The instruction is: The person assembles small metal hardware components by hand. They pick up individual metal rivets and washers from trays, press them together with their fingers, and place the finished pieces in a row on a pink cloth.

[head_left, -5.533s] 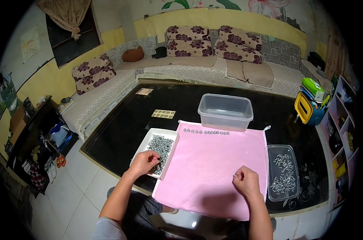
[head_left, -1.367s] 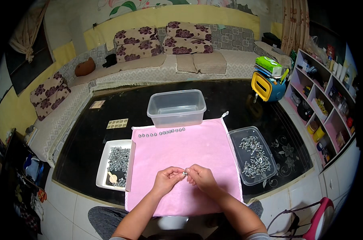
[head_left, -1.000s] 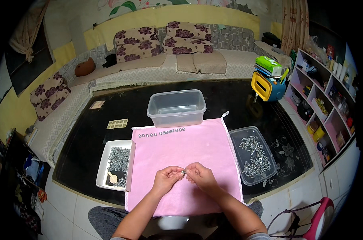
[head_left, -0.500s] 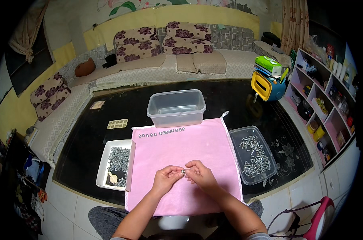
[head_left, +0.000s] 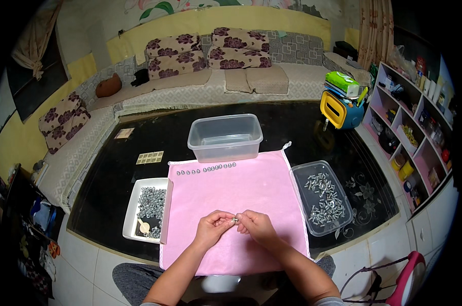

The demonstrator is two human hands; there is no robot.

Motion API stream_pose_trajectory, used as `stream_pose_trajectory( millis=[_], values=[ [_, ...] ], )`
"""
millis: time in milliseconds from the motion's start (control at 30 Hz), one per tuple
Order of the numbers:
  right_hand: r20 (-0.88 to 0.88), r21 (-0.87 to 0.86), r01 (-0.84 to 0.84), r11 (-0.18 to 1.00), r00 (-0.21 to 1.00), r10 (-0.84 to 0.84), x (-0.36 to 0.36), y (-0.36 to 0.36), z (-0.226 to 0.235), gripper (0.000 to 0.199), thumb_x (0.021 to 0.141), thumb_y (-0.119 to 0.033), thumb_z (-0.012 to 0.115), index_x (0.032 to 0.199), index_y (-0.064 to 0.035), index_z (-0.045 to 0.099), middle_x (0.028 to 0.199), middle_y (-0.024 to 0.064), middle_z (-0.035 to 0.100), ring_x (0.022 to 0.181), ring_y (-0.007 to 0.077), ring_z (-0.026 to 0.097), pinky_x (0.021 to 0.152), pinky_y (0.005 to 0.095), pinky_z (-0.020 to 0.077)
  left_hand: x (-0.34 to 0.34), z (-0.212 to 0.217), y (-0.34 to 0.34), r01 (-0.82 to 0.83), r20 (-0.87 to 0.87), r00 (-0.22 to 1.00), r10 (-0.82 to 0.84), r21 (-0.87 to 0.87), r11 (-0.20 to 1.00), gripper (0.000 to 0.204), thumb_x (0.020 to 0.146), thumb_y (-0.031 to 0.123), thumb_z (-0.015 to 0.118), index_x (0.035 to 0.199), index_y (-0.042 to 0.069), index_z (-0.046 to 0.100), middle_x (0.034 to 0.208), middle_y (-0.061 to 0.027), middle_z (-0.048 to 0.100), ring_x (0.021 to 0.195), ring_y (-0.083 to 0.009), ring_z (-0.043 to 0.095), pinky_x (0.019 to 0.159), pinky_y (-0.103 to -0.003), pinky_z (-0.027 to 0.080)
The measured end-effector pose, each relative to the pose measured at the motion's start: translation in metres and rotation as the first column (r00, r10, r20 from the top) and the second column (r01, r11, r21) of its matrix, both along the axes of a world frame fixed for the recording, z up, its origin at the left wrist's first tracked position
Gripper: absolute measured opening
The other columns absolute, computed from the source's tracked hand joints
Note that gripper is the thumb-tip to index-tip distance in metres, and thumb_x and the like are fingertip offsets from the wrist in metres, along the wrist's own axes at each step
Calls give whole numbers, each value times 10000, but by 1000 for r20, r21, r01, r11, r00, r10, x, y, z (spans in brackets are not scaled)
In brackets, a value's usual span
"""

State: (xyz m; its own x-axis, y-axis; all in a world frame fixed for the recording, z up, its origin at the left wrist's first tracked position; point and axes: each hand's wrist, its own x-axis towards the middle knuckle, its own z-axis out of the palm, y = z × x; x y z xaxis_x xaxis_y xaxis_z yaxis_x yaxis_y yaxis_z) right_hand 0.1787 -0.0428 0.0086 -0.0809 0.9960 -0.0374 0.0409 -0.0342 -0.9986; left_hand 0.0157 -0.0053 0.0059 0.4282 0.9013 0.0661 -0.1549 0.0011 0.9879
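My left hand (head_left: 213,228) and my right hand (head_left: 255,225) meet over the near middle of a pink cloth (head_left: 241,194). Together their fingertips pinch a small metal nut-and-bolt piece (head_left: 235,220). A row of several small assembled metal pieces (head_left: 206,169) lies along the cloth's far edge. A white tray (head_left: 134,204) of small metal nuts sits left of the cloth. A clear flat tray (head_left: 298,178) of bolts sits to the right.
An empty clear plastic tub (head_left: 225,137) stands beyond the cloth on the black glass table (head_left: 113,178). Small cards (head_left: 149,157) lie at the far left. A yellow and blue box (head_left: 338,108) and pink shelves (head_left: 409,132) stand right. A sofa (head_left: 215,66) runs behind.
Several seconds ago my left hand was at the white tray and my right hand rested apart on the cloth. Both have come together at the cloth's middle and barely moved in the last second.
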Motion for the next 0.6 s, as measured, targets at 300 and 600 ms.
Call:
stream_pose_trajectory(
  millis=[300,600],
  values=[
    [8,-30,-28,999,1000,29,-1,2,0,185,872,-191,527,926,-14,535,741,30,562,644,72,514,582,206,435,-1,2,-1,-3,10,1000,3,17,1000,117,773,-21,617,890,-21,606,888,-49,568,779,-92,577,688,-187,481],
    [-90,-77,-50,996,995,43,-1,-1,5,179,873,-188,527,917,-15,525,736,36,557,643,77,511,572,210,427,-1,-1,0,-7,2,1000,7,60,998,115,775,-19,616,889,-10,609,892,-39,549,793,-87,566,691,-184,473]
  ],
)
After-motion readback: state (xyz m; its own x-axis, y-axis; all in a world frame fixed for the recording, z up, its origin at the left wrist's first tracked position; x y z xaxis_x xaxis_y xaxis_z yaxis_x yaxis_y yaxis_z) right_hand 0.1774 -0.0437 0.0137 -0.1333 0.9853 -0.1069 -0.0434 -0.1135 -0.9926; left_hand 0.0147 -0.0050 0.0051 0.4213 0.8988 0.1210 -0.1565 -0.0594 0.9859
